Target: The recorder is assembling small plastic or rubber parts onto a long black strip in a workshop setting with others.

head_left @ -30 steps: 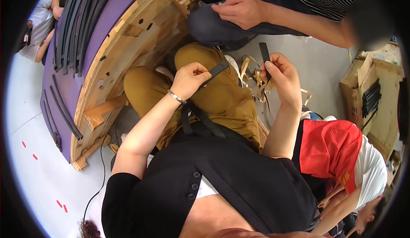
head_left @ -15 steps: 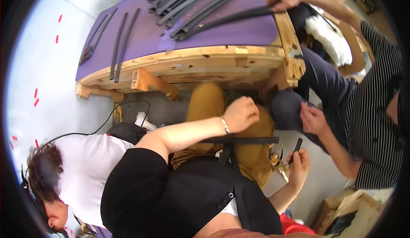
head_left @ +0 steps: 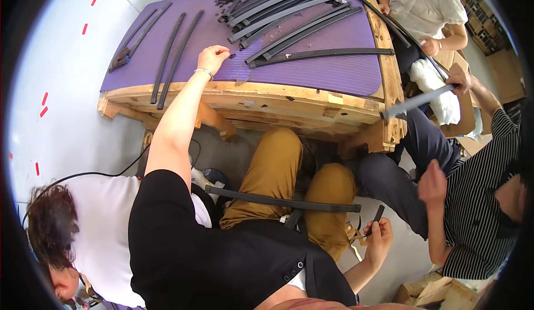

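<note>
My left hand (head_left: 212, 60) reaches over the purple mat (head_left: 222, 73) on the wooden bench, its fingers pinched together. A small black piece (head_left: 232, 56) lies right at its fingertips; whether anything is between the fingers is hidden. Low on the right, my right hand (head_left: 380, 242) is closed round a short, flat black strip (head_left: 379, 214) that points upward. Across my thighs lies a long dark grey strip (head_left: 283, 200), touched by neither hand.
Many long dark strips (head_left: 289, 10) are piled on the mat, with small black pieces (head_left: 225, 0) beside them. On the right a person in a striped top (head_left: 481, 182) holds a grey strip (head_left: 420, 100). Another person in white (head_left: 111, 215) sits close on my left.
My left hand has moved from above my lap forward and left onto the mat. My right hand still holds the short strip, slightly lower. The striped-top person has lifted a grey strip off the bench.
</note>
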Tool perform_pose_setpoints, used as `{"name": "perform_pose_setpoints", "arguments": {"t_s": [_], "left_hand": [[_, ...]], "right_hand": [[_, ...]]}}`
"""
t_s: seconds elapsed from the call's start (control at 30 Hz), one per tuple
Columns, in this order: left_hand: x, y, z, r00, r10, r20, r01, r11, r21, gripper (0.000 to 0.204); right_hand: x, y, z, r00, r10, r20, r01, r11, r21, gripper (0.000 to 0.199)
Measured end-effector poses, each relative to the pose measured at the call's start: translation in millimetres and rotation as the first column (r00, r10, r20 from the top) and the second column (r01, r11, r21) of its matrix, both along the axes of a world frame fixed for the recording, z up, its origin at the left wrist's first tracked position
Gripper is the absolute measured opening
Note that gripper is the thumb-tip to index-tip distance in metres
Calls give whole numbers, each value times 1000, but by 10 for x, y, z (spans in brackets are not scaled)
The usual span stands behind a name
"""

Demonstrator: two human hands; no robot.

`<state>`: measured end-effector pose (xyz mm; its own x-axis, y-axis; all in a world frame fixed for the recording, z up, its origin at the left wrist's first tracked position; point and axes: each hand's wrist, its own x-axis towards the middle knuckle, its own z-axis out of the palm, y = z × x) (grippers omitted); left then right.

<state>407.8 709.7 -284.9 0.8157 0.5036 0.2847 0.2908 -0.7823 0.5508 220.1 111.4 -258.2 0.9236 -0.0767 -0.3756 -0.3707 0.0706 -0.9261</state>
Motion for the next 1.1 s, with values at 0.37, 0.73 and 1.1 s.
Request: {"name": "perform_pose_setpoints", "arguments": {"t_s": [0.37,0.73,1.1], "left_hand": [[255,420,-260,994,-113,-2,113,993,40,18],[364,854,-445,996,-86,-20,86,996,-11,14],[-442,-1916,450,893,-421,156,449,832,-326,17]], "right_hand": [[31,-59,55,1000,19,25,-17,998,-65,4],[-173,-324,-241,999,-53,-4,53,991,121,7],[-231,-427,-431,994,-111,-7,111,977,180,5]]}}
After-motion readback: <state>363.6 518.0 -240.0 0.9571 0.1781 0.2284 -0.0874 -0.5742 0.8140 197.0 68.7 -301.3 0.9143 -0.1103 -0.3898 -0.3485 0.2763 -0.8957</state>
